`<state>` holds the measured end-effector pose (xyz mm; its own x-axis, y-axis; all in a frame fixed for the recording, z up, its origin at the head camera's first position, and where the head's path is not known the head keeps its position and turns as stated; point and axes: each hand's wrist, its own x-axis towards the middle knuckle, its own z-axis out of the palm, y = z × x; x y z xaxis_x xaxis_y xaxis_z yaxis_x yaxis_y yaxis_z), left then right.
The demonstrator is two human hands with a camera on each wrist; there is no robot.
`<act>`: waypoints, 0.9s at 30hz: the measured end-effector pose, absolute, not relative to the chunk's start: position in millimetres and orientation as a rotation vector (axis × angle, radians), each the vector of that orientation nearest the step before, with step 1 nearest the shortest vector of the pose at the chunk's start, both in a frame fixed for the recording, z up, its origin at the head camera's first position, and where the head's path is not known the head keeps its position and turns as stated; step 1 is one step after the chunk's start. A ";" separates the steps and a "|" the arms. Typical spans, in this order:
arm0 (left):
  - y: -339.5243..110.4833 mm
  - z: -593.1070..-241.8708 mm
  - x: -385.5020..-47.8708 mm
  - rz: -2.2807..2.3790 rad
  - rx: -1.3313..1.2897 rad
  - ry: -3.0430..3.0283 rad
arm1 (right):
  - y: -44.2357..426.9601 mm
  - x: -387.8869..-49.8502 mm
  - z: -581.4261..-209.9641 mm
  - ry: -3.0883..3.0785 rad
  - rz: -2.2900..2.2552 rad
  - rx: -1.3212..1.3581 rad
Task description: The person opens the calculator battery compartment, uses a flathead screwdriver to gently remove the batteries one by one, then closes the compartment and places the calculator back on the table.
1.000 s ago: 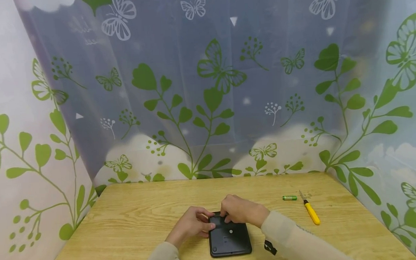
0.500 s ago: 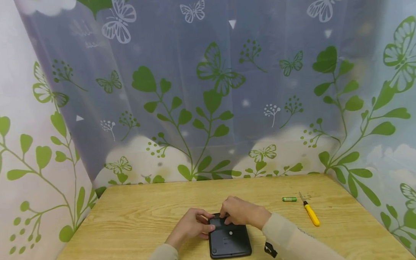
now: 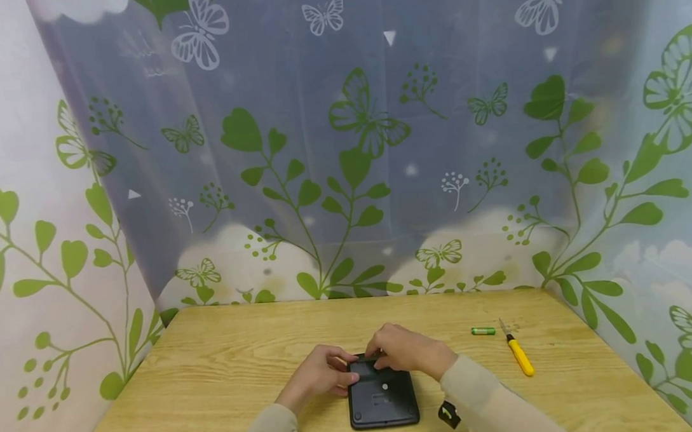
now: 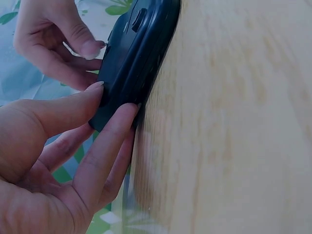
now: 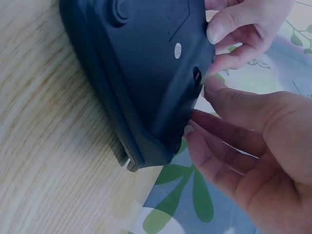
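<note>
A flat black calculator point(image 3: 381, 402) lies back side up on the table, with round feet and a small pale round sticker. My left hand point(image 3: 323, 372) grips its left far corner, thumb on top and fingers along the side, as the left wrist view shows. My right hand point(image 3: 405, 350) has its fingers curled at the far edge, around a recessed area of the back; in the right wrist view thumb and fingertips meet that edge near a small dark opening. Whether something small lies between the right fingertips is hidden.
To the right on the wooden table point(image 3: 241, 334) lies a green battery point(image 3: 483, 331). Beside it is a screwdriver with a yellow handle point(image 3: 521, 357), its shaft pointing away. A patterned curtain point(image 3: 286, 148) stands behind the table's far edge.
Both hands stay at the calculator's far edge with almost no movement. The right fingers shift slightly; the calculator, battery and screwdriver keep their places.
</note>
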<state>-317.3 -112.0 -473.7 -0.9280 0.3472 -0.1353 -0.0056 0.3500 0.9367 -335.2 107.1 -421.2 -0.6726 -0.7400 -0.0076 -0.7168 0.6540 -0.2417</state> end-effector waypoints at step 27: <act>-110.3 -474.4 -315.1 1.627 0.295 2.316 | 142.3 -313.8 -409.6 2.892 -0.766 -0.866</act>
<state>-315.1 -110.3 -474.4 -0.9356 0.3316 -0.1215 -0.0017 0.3398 0.9405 -313.8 142.3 -409.6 -0.8452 -0.5228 0.1113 -0.5094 0.7246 -0.4641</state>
